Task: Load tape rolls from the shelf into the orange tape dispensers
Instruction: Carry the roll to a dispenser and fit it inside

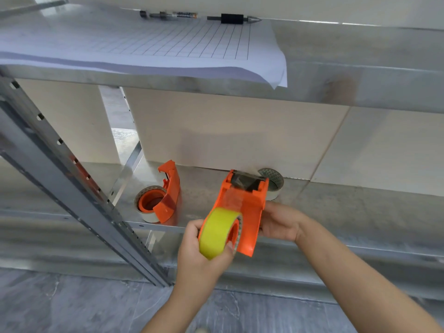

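1. Centre of the frame, a bit low: an orange tape dispenser is held up in front of the lower shelf, tilted so its cutter end points up and away toward the back wall.

2. The right hand sits on the right side of that dispenser, fingers curled against the orange body. It's got a closed hold on it, though the fingertips are hidden behind the plastic.

3. The left hand comes up from the bottom middle and is wrapped around the yellow tape roll: thumb on the near right edge of the roll, the other fingers round the far left side. So closed on the roll, not loose.

4. The roll sits at the lower near end of the dispenser, on the orange hub, left of the dispenser's side wall. A strip of clear tape seems to run from it up to the cutter, but it's pretty blurry so I can't be sure.

5. Left of centre, a second orange dispenser lies on the lower shelf with a pale tape roll on it. Nobody's touching that one.

6. Just behind the held dispenser's top end, a spare tape roll rests on the shelf against the wall, partly hidden.

7. Top of the frame: the upper shelf has a gridded paper sheet hanging over its front edge, plus a marker and a black-handled tool along the back.
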